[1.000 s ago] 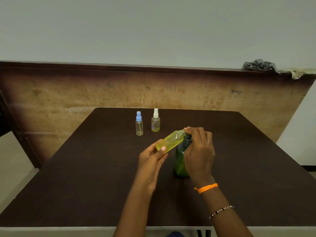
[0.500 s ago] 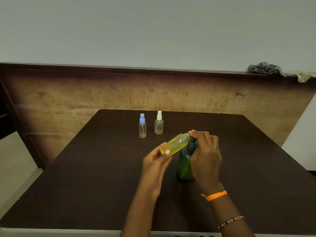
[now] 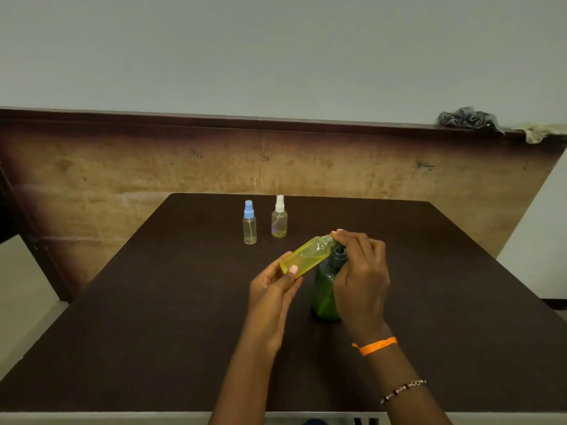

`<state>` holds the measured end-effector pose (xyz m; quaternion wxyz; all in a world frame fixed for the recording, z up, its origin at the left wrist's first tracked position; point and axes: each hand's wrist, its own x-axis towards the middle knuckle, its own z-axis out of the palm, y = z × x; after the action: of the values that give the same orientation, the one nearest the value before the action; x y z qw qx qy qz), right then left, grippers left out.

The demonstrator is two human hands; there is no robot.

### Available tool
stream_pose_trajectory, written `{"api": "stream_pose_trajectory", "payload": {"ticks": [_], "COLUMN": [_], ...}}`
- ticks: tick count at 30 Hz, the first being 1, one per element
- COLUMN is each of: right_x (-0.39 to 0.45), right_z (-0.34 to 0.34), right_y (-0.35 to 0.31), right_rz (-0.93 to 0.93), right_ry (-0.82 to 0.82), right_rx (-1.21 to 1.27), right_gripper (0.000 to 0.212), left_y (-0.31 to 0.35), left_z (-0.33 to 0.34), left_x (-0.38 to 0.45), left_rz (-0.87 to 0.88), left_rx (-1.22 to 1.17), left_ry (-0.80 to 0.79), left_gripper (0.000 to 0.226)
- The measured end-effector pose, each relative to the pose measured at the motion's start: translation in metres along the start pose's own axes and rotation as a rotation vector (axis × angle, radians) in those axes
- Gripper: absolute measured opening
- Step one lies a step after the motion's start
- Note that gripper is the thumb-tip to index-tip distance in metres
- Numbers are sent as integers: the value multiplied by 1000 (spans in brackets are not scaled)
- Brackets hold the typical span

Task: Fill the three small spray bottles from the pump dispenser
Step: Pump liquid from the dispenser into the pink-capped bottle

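My left hand [image 3: 273, 289] holds a small yellow spray bottle [image 3: 306, 256] tilted, its uncapped neck pointing up and right toward the pump head. A green pump dispenser [image 3: 325, 292] stands on the dark table [image 3: 153, 317]. My right hand [image 3: 360, 274] wraps over its dark pump top [image 3: 339, 254], fingertips at the yellow bottle's neck. Two more small spray bottles stand upright farther back: one with a blue cap [image 3: 249, 222] and one with a white cap [image 3: 279, 216] with a little liquid at the bottom.
A wooden panel [image 3: 214, 167] rises behind the table's far edge. On its ledge at the far right lie a crumpled grey cloth [image 3: 468, 118] and a pale rag [image 3: 541, 131]. Floor shows at the left, past the table's edge.
Hands, yellow bottle and dispenser keep the same pose; the head view has shifted slightly. No clear pump stroke is visible.
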<state>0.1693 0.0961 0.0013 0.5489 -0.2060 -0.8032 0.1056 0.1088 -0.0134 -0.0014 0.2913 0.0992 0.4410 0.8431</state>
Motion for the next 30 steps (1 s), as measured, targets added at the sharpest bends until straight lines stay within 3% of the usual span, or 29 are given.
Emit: {"api": "stream_pose_trajectory", "payload": {"ticks": [30], "right_x": [1], "right_z": [-3], "right_y": [-5], "right_rz": [-20], "right_ry": [-21], "right_rx": [-83], "right_gripper": [45], "left_y": [3], "left_z": [2], "left_x": [-1], "left_rz": [-31], "left_rx": [6], "left_ry": [8], "left_gripper": [32]}}
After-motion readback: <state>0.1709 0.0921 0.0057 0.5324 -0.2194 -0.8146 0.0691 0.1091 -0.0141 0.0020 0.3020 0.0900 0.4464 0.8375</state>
